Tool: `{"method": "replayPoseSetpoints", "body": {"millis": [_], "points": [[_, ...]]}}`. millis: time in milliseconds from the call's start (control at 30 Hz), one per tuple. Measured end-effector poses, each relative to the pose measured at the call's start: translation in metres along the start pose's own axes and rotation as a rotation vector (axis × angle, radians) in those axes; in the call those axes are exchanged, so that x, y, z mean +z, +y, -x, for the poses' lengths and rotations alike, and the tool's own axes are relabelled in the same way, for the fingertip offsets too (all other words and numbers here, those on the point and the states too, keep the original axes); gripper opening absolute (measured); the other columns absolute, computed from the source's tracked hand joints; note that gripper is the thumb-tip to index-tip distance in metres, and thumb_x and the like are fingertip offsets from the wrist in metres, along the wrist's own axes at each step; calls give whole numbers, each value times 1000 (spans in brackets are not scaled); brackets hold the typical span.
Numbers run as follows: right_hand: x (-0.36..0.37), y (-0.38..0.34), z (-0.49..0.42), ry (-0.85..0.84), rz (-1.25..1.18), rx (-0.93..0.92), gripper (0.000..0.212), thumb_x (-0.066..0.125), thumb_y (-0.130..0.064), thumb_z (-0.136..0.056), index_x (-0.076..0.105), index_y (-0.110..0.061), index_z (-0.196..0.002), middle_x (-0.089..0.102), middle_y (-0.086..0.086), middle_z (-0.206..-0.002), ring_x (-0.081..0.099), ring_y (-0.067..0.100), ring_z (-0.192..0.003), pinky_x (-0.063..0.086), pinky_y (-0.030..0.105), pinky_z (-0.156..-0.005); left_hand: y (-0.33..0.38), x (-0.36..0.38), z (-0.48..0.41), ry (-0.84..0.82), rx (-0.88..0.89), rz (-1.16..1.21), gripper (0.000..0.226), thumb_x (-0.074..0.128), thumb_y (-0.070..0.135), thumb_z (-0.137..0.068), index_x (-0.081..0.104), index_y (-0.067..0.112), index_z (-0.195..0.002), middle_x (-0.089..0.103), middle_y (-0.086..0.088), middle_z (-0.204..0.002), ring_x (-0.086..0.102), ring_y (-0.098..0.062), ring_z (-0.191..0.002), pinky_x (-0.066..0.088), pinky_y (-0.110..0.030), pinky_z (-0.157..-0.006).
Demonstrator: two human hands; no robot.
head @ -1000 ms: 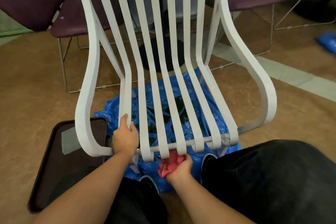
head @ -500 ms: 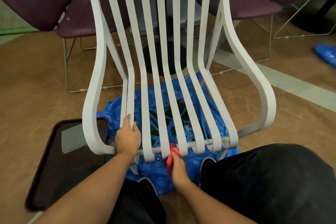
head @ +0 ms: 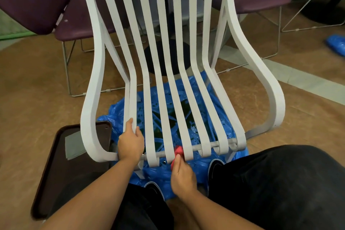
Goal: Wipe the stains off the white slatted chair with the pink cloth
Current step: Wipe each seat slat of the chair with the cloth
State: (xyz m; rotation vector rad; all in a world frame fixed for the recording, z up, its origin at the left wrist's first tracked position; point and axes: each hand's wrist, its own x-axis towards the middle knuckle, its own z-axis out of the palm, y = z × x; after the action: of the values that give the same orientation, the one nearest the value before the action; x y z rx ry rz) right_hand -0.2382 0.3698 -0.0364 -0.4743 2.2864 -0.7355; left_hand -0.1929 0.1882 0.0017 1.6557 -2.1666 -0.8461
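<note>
The white slatted chair (head: 164,73) stands right in front of me, its curved slats running down to a grey front crossbar. My left hand (head: 130,143) grips the second slat from the left near its lower end. My right hand (head: 182,175) holds the pink cloth (head: 178,152) and presses it into the gap between two middle slats at the crossbar. Most of the cloth is hidden by the slats and my fingers.
A blue plastic sheet (head: 205,110) with dark wet patches lies under the chair. A dark brown tray (head: 61,164) sits on the floor at the left. Purple chairs (head: 33,0) and a table base stand behind. My dark-trousered knees are at the bottom.
My right hand came up from under the front edge and pushed the cloth between the slats. The left hand kept its grip on the slat.
</note>
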Motion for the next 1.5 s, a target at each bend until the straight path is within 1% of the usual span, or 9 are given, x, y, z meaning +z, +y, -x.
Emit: {"method": "replayPoseSetpoints", "body": {"millis": [167,333,567,700,800,933,1067,1300,1500], "points": [[10,0,2,104,-279,24,55,22,-46,-107,63,-11,-119,67,17,-114,62,30,-107,45,38,-94,0,1,1,3,9,11,47,46,32,-105,38,29,-151,53,0,-74,50,-20,-64,45,-35,-64],[23,10,9,115,-353,62,61,38,-72,-90,65,-24,-117,67,-1,-100,64,15,-94,53,38,-88,-2,2,1,5,17,-3,47,46,33,-104,38,30,-150,65,-16,-90,60,-35,-77,51,-42,-71],[41,48,6,121,-381,178,5,61,-26,-83,61,-22,-80,63,-2,-71,63,18,-66,54,40,-67,1,2,0,-17,0,17,47,46,34,-104,38,31,-150,65,-13,-89,61,-32,-77,54,-43,-74],[47,52,-7,-24,-1254,649,11,58,-18,-95,61,-8,-89,55,10,-58,56,24,-48,49,35,-49,0,2,0,-14,-11,29,47,46,36,-104,38,32,-150,68,-18,-101,63,-35,-83,53,-44,-78],[29,46,-28,8,-1648,722,8,53,-21,-94,56,-22,-87,50,5,-53,44,18,-38,39,26,-48,2,3,0,-18,-20,27,47,46,36,-104,38,33,-150,68,-17,-103,64,-35,-86,53,-44,-80],[4,51,-74,24,-1860,683,51,33,-43,-95,77,-19,-103,71,7,-83,59,28,-69,47,34,-71,1,4,-1,-9,-10,20,47,46,37,-104,38,32,-150,67,-16,-103,59,-29,-80,52,-43,-80],[-19,49,-89,-109,-1869,648,59,34,-48,-96,74,-13,-121,71,18,-121,63,43,-118,39,63,-107,2,4,0,-12,-18,19,46,46,35,-104,39,31,-150,60,-7,-95,54,-24,-77,48,-38,-76],[-21,40,-96,-160,-1973,484,57,39,-47,-101,59,-11,-140,59,16,-133,56,37,-116,55,50,-87,-2,7,-3,1,-40,50,46,48,39,-103,40,34,-148,67,-6,-86,61,-22,-73,46,-34,-69],[-25,52,-113,191,-2147,714,39,43,-46,-100,70,-19,-105,69,12,-88,64,33,-85,59,50,-73,-5,7,-5,-6,-76,66,45,48,43,-102,40,39,-146,66,-4,-93,63,-19,-78,48,-33,-70]]}}
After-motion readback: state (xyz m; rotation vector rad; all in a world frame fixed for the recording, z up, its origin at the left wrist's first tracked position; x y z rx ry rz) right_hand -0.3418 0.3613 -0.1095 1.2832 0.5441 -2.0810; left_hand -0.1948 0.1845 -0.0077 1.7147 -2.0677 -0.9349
